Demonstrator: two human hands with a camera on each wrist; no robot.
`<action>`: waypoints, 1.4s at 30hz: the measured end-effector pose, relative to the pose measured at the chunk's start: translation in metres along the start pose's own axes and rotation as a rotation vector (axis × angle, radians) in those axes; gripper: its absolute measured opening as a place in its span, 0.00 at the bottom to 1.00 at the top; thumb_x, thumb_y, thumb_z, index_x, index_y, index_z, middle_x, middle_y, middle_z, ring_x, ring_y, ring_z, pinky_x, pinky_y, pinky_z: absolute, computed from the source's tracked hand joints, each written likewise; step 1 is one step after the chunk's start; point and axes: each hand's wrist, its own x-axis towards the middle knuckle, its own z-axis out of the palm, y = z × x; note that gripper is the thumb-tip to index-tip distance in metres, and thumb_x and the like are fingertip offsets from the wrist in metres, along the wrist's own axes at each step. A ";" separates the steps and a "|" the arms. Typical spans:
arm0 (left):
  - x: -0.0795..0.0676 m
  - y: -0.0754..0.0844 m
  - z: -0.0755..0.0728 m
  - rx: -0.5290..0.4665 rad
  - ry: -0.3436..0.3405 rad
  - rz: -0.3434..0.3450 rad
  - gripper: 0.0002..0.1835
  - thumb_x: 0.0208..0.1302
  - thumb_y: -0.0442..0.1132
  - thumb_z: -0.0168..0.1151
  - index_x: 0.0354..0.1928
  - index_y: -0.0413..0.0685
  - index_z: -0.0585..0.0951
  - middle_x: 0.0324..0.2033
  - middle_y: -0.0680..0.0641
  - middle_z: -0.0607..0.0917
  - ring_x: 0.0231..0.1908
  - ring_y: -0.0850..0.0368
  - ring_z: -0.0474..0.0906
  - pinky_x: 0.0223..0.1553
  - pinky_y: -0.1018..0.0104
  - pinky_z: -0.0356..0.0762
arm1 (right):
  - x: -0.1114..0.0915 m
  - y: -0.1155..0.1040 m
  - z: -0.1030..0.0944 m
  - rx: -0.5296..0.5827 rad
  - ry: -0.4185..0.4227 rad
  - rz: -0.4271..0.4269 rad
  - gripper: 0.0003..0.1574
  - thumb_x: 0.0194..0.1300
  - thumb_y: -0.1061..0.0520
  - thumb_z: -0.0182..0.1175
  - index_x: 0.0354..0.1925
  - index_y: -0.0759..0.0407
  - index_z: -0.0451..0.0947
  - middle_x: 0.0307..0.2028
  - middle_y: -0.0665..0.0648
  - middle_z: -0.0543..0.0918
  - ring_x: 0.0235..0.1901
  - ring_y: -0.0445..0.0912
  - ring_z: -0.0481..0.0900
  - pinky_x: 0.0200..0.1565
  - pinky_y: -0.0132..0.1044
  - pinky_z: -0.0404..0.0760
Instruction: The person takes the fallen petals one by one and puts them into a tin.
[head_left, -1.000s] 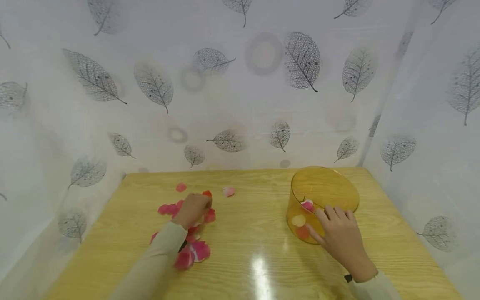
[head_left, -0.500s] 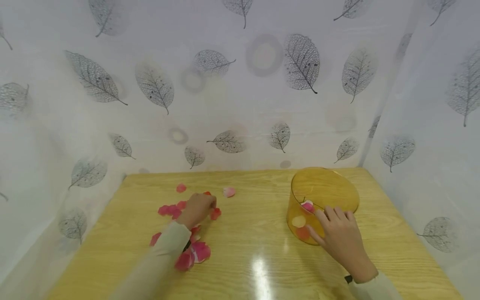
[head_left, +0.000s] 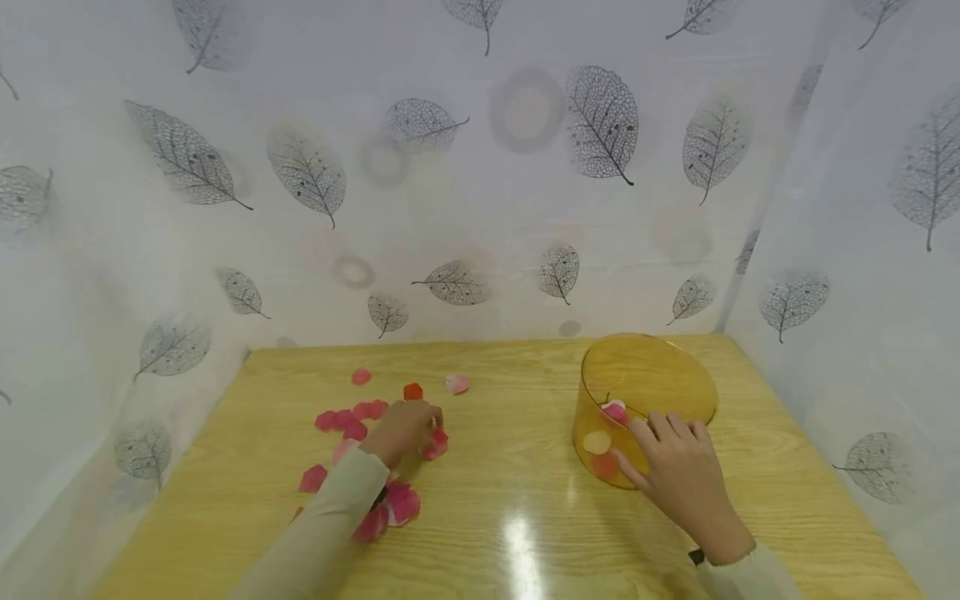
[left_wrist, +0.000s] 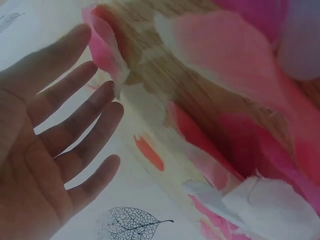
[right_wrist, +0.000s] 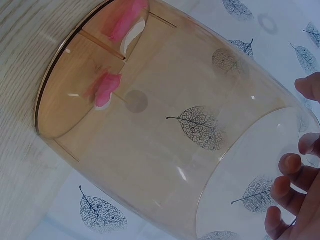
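On the table's left half lie several pink and red flower petals. My left hand [head_left: 405,429] is low over them, its fingertips at a pink-red petal [head_left: 435,445]. In the left wrist view the fingers are fairly straight, and the thumb and fingertips meet the edge of a pink petal [left_wrist: 105,45]. At the right stands a see-through amber tub [head_left: 588,383] with an open top. My right hand [head_left: 686,475] grips its near rim, the thumb outside and the other fingers over the edge. Inside the tub are a pink-and-white petal [head_left: 615,411], a cream petal [head_left: 597,442] and a reddish petal [head_left: 604,465].
A pale pink petal [head_left: 457,383] and an orange-red petal [head_left: 413,392] lie beyond the left hand. Larger pink petals [head_left: 401,504] lie near the left wrist. A white leaf-print sheet [head_left: 480,208] hangs behind and beside the wooden table [head_left: 517,433].
My left hand has shifted right and slightly nearer, the petal at its fingertips shifting right as well. More petals show behind it. The right hand and the tub have stayed put.
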 end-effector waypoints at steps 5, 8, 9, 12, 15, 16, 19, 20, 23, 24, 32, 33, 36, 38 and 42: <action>0.001 0.001 0.002 0.062 -0.031 0.024 0.08 0.53 0.33 0.67 0.36 0.49 0.81 0.32 0.48 0.85 0.34 0.52 0.80 0.40 0.58 0.79 | 0.001 0.000 0.000 -0.001 0.000 0.000 0.38 0.69 0.31 0.30 0.30 0.60 0.69 0.21 0.58 0.70 0.21 0.53 0.69 0.24 0.43 0.62; 0.001 0.003 0.000 0.032 -0.044 0.012 0.10 0.50 0.34 0.69 0.36 0.48 0.80 0.31 0.48 0.84 0.32 0.52 0.79 0.40 0.58 0.78 | 0.001 0.000 -0.001 0.001 0.002 -0.003 0.38 0.69 0.31 0.30 0.30 0.60 0.69 0.21 0.58 0.71 0.21 0.53 0.69 0.24 0.43 0.62; 0.001 0.003 -0.001 0.019 -0.055 0.004 0.10 0.50 0.34 0.70 0.35 0.48 0.79 0.30 0.48 0.84 0.32 0.52 0.79 0.40 0.58 0.78 | 0.001 0.000 -0.001 0.002 0.005 -0.004 0.38 0.69 0.31 0.30 0.30 0.60 0.68 0.21 0.58 0.71 0.21 0.53 0.69 0.24 0.43 0.62; 0.002 0.004 0.000 -0.035 -0.091 -0.040 0.09 0.51 0.35 0.70 0.32 0.47 0.78 0.30 0.49 0.82 0.33 0.53 0.77 0.41 0.58 0.77 | 0.001 0.000 -0.001 0.010 0.020 -0.010 0.38 0.69 0.32 0.29 0.30 0.60 0.68 0.21 0.58 0.70 0.21 0.53 0.68 0.24 0.43 0.61; 0.003 0.004 0.002 -0.047 -0.103 -0.046 0.09 0.50 0.36 0.71 0.28 0.47 0.78 0.28 0.50 0.80 0.31 0.56 0.75 0.40 0.60 0.76 | 0.001 -0.001 -0.001 0.011 0.029 -0.016 0.38 0.69 0.32 0.29 0.30 0.60 0.68 0.21 0.58 0.70 0.21 0.53 0.68 0.23 0.43 0.61; 0.003 0.003 0.003 -0.048 -0.102 -0.040 0.09 0.50 0.35 0.70 0.27 0.47 0.77 0.28 0.51 0.79 0.31 0.57 0.73 0.39 0.61 0.75 | 0.001 -0.001 -0.001 0.011 0.030 -0.016 0.38 0.69 0.32 0.29 0.30 0.60 0.69 0.21 0.58 0.70 0.21 0.53 0.68 0.23 0.43 0.61; 0.004 0.003 0.003 -0.050 -0.069 -0.003 0.09 0.50 0.33 0.69 0.24 0.48 0.76 0.25 0.52 0.77 0.28 0.58 0.70 0.33 0.63 0.73 | 0.002 -0.001 -0.002 0.008 0.025 -0.015 0.39 0.70 0.31 0.28 0.29 0.60 0.68 0.21 0.58 0.70 0.21 0.53 0.68 0.23 0.42 0.61; 0.004 0.004 0.002 -0.058 -0.061 0.000 0.09 0.51 0.32 0.68 0.23 0.48 0.75 0.24 0.52 0.76 0.27 0.59 0.69 0.32 0.65 0.71 | 0.002 -0.001 -0.002 0.008 0.023 -0.014 0.39 0.70 0.31 0.27 0.29 0.60 0.68 0.21 0.58 0.70 0.21 0.53 0.68 0.23 0.42 0.61; 0.005 0.005 0.000 -0.084 -0.025 0.014 0.11 0.51 0.30 0.66 0.21 0.50 0.74 0.21 0.54 0.74 0.25 0.60 0.66 0.29 0.67 0.68 | 0.002 -0.001 -0.001 0.010 0.022 -0.011 0.40 0.70 0.31 0.26 0.29 0.60 0.68 0.21 0.58 0.70 0.20 0.53 0.67 0.23 0.42 0.60; 0.007 0.006 -0.001 -0.083 -0.011 0.025 0.11 0.52 0.31 0.66 0.21 0.50 0.74 0.20 0.55 0.73 0.24 0.61 0.65 0.29 0.68 0.67 | 0.002 -0.001 -0.001 0.014 0.023 -0.011 0.40 0.70 0.31 0.26 0.29 0.60 0.68 0.21 0.58 0.69 0.20 0.54 0.67 0.23 0.42 0.60; 0.031 0.048 -0.038 -0.084 0.153 0.126 0.06 0.54 0.37 0.67 0.24 0.50 0.79 0.22 0.55 0.81 0.24 0.62 0.73 0.28 0.70 0.72 | 0.000 0.000 -0.001 0.015 0.024 -0.002 0.40 0.70 0.31 0.26 0.29 0.60 0.69 0.21 0.58 0.69 0.21 0.54 0.67 0.24 0.42 0.60; 0.035 0.057 -0.044 -0.077 0.187 0.148 0.05 0.54 0.38 0.68 0.26 0.50 0.79 0.23 0.54 0.82 0.25 0.62 0.75 0.30 0.69 0.74 | 0.000 0.000 -0.001 0.015 0.025 -0.001 0.40 0.70 0.31 0.26 0.29 0.60 0.68 0.21 0.58 0.69 0.20 0.54 0.67 0.24 0.41 0.59; 0.046 0.085 -0.061 -0.070 0.290 0.212 0.03 0.56 0.40 0.67 0.29 0.51 0.81 0.27 0.54 0.85 0.29 0.61 0.79 0.33 0.69 0.76 | -0.001 0.001 0.000 0.017 0.030 -0.003 0.40 0.70 0.31 0.26 0.29 0.61 0.68 0.21 0.58 0.69 0.20 0.54 0.67 0.23 0.41 0.58; 0.053 0.105 -0.071 -0.097 0.370 0.259 0.03 0.56 0.40 0.67 0.30 0.51 0.82 0.28 0.54 0.86 0.30 0.61 0.80 0.35 0.69 0.77 | -0.001 0.001 0.000 0.016 0.032 -0.006 0.39 0.70 0.31 0.27 0.29 0.60 0.69 0.21 0.58 0.69 0.20 0.53 0.67 0.23 0.41 0.58; 0.070 0.141 -0.083 -0.145 0.483 0.336 0.03 0.58 0.41 0.66 0.30 0.52 0.83 0.28 0.54 0.86 0.30 0.62 0.81 0.37 0.70 0.77 | 0.000 0.001 0.000 0.012 0.031 -0.008 0.39 0.69 0.31 0.28 0.30 0.60 0.69 0.21 0.57 0.70 0.21 0.53 0.67 0.23 0.41 0.58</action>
